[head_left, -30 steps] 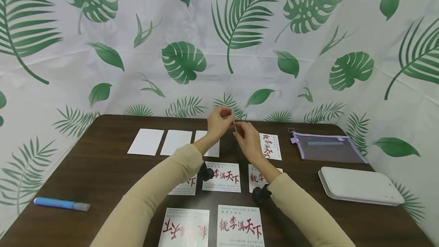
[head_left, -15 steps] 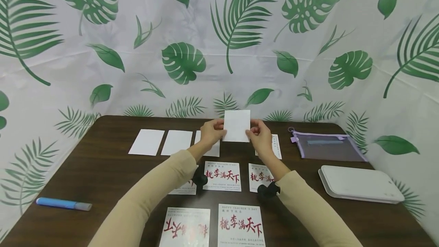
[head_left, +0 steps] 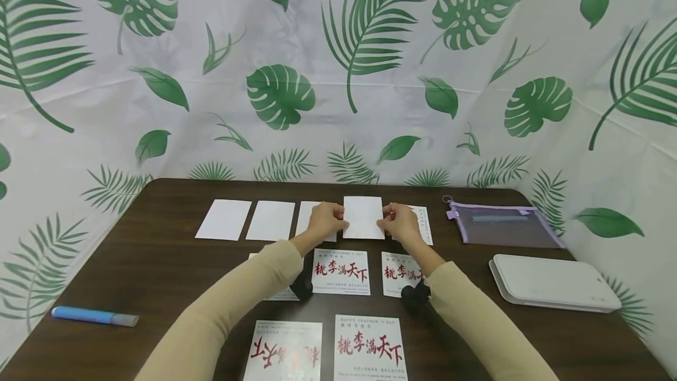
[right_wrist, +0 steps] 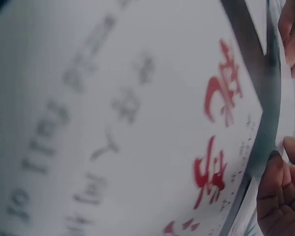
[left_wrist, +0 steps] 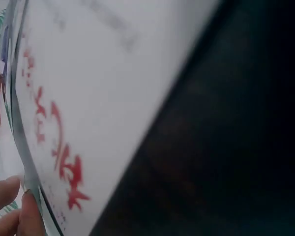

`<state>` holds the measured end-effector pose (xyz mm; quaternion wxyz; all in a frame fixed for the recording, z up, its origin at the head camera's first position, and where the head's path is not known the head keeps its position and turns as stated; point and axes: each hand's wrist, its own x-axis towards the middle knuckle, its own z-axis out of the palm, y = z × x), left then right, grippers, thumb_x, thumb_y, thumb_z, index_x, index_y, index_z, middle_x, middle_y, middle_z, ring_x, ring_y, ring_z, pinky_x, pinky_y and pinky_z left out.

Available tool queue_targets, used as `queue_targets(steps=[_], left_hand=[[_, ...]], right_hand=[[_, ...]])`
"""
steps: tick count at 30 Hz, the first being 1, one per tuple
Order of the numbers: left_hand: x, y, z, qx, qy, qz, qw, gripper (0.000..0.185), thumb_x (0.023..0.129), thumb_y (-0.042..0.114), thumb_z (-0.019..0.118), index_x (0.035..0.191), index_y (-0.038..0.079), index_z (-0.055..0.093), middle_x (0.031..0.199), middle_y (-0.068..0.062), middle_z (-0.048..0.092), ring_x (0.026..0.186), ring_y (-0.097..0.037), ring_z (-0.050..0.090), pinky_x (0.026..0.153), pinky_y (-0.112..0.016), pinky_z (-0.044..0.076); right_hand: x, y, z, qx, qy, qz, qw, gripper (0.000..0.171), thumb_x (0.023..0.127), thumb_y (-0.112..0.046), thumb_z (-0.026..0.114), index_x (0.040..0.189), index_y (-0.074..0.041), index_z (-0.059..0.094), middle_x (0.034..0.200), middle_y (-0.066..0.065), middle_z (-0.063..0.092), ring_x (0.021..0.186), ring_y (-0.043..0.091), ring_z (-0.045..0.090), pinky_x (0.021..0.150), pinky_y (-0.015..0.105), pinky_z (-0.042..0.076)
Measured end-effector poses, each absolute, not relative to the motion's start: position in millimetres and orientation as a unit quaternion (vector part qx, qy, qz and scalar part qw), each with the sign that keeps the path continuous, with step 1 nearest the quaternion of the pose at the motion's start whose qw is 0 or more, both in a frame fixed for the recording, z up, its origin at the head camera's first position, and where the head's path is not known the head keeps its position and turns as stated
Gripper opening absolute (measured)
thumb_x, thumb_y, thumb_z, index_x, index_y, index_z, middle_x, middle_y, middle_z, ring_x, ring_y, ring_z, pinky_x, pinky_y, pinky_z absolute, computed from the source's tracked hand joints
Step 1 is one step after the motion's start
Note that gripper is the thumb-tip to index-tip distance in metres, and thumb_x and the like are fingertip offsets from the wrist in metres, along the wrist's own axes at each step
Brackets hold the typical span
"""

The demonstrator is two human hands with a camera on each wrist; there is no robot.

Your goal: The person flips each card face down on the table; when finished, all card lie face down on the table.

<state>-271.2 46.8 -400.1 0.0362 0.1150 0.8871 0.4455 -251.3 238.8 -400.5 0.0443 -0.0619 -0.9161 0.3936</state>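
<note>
Between both hands is a blank white card point(head_left: 362, 217), level with the back row of cards; whether it touches the table I cannot tell. My left hand point(head_left: 324, 220) pinches its left edge, and my right hand point(head_left: 401, 221) pinches its right edge. Fingertips of the left hand point(left_wrist: 19, 209) show at the card's edge in the left wrist view. Beneath the wrists lie printed cards with red characters, one point(head_left: 341, 272) in the middle and another point(head_left: 400, 274) partly covered by the right arm. A printed card point(head_left: 425, 225) is half hidden behind the right hand.
Blank cards point(head_left: 224, 220) continue the back row leftward. Two more printed cards point(head_left: 368, 347) lie in front, one upside down point(head_left: 283, 350). A blue pen point(head_left: 95, 316) is at left. At right are a purple-edged mesh pouch point(head_left: 505, 227) and a white flat case point(head_left: 555, 283).
A second ago the card was held edge-on; it then turned its blank face to the head view. Since then both hands have lowered it toward the table.
</note>
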Motion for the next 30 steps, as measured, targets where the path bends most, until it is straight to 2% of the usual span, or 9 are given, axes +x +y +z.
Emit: queue_targets(steps=[5,14,20,26,28,30], left_hand=[[-270.1,48.6,-402.9,0.136,0.904,0.403,0.032,0.032,0.077,0.008,0.075,0.107,-0.001,0.069,0.093,-0.009,0.068,0.089,-0.021,0.061,0.076,-0.031,0.051],[-269.1,50.6,-400.0,0.151,0.911,0.383,0.033,0.013,0.076,0.008,0.076,0.082,0.000,0.066,0.081,-0.007,0.063,0.072,-0.014,0.049,0.063,-0.024,0.042],[-271.5,53.6,-397.3,0.146,0.919,0.365,0.031,0.014,0.077,0.008,0.075,0.075,0.003,0.062,0.074,-0.003,0.058,0.069,-0.013,0.046,0.059,-0.023,0.039],[-272.8,54.8,-398.5,0.158,0.922,0.353,0.018,0.036,0.077,0.007,0.075,0.060,0.010,0.044,0.059,0.004,0.040,0.059,-0.012,0.037,0.052,-0.021,0.028],[-272.1,54.5,-398.8,0.160,0.922,0.352,0.022,0.034,0.077,0.008,0.075,0.061,0.009,0.045,0.059,0.003,0.040,0.058,-0.011,0.038,0.052,-0.021,0.029],[-271.0,54.4,-397.4,0.161,0.923,0.349,0.030,0.026,0.078,0.010,0.075,0.065,0.003,0.053,0.061,0.002,0.044,0.059,-0.011,0.040,0.053,-0.022,0.032]], right_hand=[[-252.4,241.2,-405.9,-0.044,-0.937,0.344,0.038,0.027,0.078,-0.006,0.072,0.101,0.005,0.063,0.069,0.008,0.062,0.051,0.011,0.052,0.046,0.022,0.038],[-251.8,241.2,-406.8,-0.048,-0.946,0.317,0.043,0.027,0.077,-0.007,0.074,0.100,0.003,0.065,0.074,0.007,0.061,0.065,0.017,0.051,0.058,0.027,0.039],[-250.9,241.1,-402.9,-0.043,-0.950,0.306,0.047,0.028,0.077,-0.007,0.074,0.100,0.003,0.064,0.074,0.007,0.059,0.067,0.018,0.050,0.060,0.028,0.039],[-249.6,241.1,-402.4,-0.030,-0.950,0.306,0.056,0.029,0.076,-0.006,0.073,0.101,0.005,0.063,0.072,0.008,0.058,0.065,0.018,0.050,0.058,0.028,0.038],[-249.3,241.4,-403.9,-0.030,-0.949,0.309,0.061,0.029,0.076,-0.006,0.073,0.101,0.005,0.063,0.072,0.008,0.058,0.065,0.018,0.050,0.058,0.028,0.038],[-250.0,244.2,-405.2,-0.033,-0.945,0.317,0.071,0.029,0.078,-0.007,0.073,0.103,0.005,0.063,0.073,0.008,0.058,0.065,0.018,0.050,0.058,0.027,0.039]])
